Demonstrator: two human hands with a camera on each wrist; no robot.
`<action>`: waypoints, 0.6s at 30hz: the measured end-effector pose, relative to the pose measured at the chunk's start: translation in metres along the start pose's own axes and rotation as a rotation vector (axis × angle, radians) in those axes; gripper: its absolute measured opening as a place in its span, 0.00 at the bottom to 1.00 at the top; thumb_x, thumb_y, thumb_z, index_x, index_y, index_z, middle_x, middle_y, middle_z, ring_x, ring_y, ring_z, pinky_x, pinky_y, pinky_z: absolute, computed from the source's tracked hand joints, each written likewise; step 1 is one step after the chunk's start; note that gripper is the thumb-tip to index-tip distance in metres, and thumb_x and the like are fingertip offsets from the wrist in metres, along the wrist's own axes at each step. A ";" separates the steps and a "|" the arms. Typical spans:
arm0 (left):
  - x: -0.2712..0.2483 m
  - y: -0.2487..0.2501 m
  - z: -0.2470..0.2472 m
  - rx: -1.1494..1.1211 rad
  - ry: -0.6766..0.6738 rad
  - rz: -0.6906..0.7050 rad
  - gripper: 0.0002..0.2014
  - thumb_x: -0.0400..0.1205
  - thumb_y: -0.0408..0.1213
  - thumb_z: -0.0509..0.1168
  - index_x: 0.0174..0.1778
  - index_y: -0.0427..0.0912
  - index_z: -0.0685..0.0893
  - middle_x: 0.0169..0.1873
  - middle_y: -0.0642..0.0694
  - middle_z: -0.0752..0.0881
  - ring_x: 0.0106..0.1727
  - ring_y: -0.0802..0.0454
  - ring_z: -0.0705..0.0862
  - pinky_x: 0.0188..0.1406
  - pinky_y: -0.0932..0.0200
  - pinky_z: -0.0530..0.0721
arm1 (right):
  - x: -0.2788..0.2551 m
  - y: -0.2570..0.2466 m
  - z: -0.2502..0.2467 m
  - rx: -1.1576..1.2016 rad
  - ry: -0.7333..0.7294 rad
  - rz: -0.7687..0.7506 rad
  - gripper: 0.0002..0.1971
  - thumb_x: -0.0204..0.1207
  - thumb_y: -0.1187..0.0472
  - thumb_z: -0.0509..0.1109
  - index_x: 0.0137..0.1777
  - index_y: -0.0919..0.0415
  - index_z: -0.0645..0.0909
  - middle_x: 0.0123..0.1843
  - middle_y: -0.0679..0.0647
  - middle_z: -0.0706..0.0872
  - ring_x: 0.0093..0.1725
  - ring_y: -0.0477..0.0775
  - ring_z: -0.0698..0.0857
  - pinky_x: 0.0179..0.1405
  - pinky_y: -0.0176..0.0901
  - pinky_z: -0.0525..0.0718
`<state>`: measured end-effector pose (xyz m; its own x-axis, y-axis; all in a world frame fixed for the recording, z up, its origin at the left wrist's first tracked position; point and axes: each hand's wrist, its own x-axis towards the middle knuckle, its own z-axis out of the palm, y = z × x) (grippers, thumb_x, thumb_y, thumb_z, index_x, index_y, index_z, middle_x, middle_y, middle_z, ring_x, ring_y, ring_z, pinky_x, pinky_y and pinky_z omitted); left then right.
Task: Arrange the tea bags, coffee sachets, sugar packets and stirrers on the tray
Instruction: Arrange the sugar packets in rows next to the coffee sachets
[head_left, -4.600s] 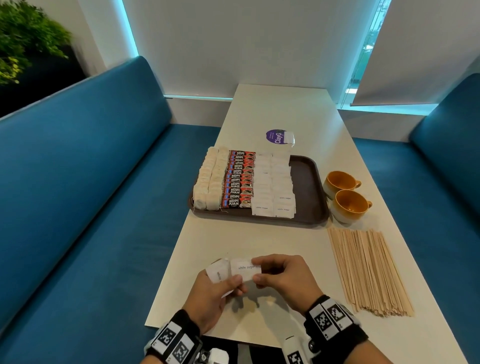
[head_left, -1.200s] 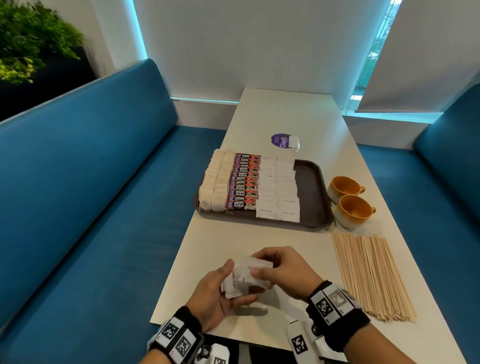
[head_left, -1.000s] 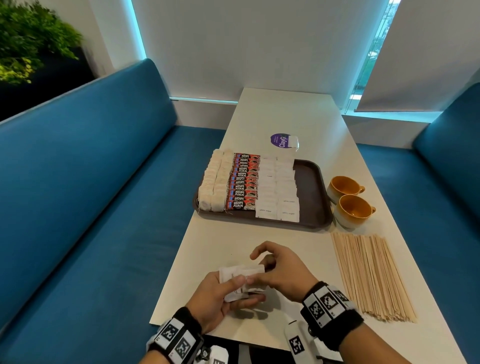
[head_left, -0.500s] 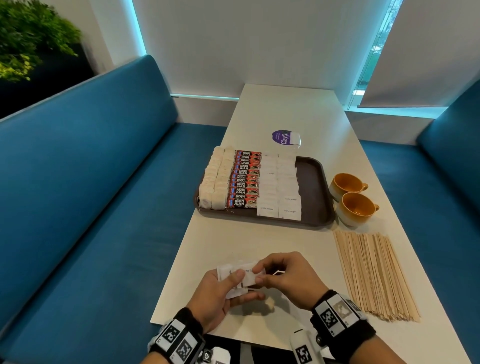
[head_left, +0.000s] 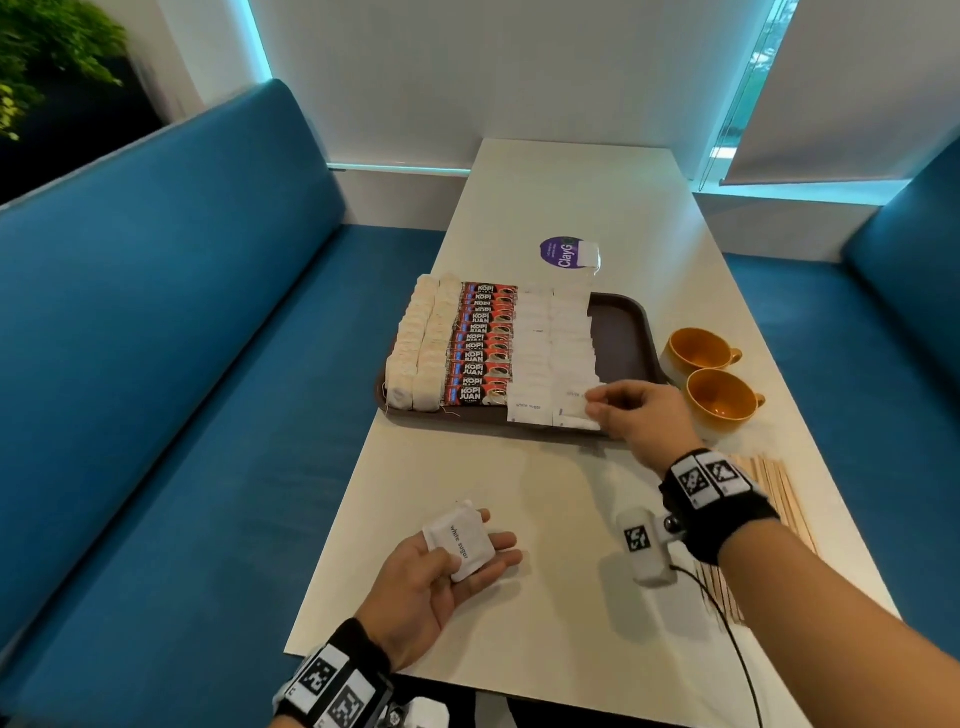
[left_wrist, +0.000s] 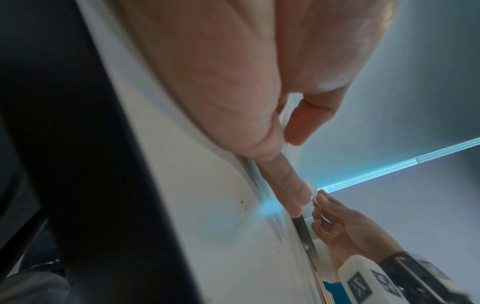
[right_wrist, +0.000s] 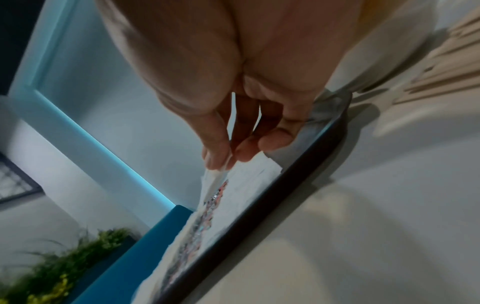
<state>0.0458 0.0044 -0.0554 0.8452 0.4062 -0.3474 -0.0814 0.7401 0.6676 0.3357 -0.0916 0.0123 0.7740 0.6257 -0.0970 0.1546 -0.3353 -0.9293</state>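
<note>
Pinching one sugar packet (head_left: 576, 410) over tray (head_left: 623, 332): right hand (head_left: 636, 415); left hand (head_left: 431, 582) gripping another (head_left: 458, 540).

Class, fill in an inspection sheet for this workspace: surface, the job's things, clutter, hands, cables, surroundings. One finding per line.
Surface: white table, with a purple sticker.
Job's things: brown tray holds rows of tea bags, coffee sachets and sugar packets; stirrers lie on the table.
Clutter: two orange cups beside the tray.
Hands: right hand pinches a packet at the tray's near edge; left hand holds a sugar packet stack.
Cables: black cable from the right wrist camera.
Surroundings: blue benches, plant.
</note>
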 end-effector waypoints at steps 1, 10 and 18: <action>0.000 0.000 0.000 0.001 0.000 -0.002 0.30 0.73 0.22 0.56 0.75 0.24 0.73 0.65 0.18 0.83 0.68 0.21 0.83 0.69 0.38 0.83 | 0.008 0.002 -0.001 -0.039 -0.004 0.007 0.05 0.75 0.61 0.81 0.49 0.52 0.92 0.48 0.49 0.93 0.50 0.48 0.90 0.49 0.36 0.86; 0.000 0.000 -0.001 0.027 0.005 -0.021 0.30 0.74 0.23 0.57 0.76 0.26 0.73 0.65 0.20 0.83 0.68 0.22 0.83 0.71 0.37 0.81 | 0.037 0.017 0.008 -0.379 -0.123 0.075 0.04 0.75 0.59 0.82 0.48 0.51 0.93 0.46 0.49 0.90 0.47 0.45 0.87 0.40 0.30 0.78; 0.000 0.000 -0.002 0.025 0.001 -0.025 0.30 0.75 0.23 0.58 0.76 0.28 0.72 0.66 0.20 0.83 0.69 0.22 0.82 0.70 0.39 0.83 | 0.041 0.012 0.009 -0.519 -0.103 0.030 0.05 0.71 0.59 0.85 0.44 0.50 0.92 0.45 0.49 0.83 0.45 0.47 0.82 0.40 0.34 0.75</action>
<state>0.0449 0.0055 -0.0575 0.8463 0.3882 -0.3649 -0.0471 0.7367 0.6746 0.3640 -0.0637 -0.0056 0.7226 0.6677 -0.1791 0.4374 -0.6422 -0.6295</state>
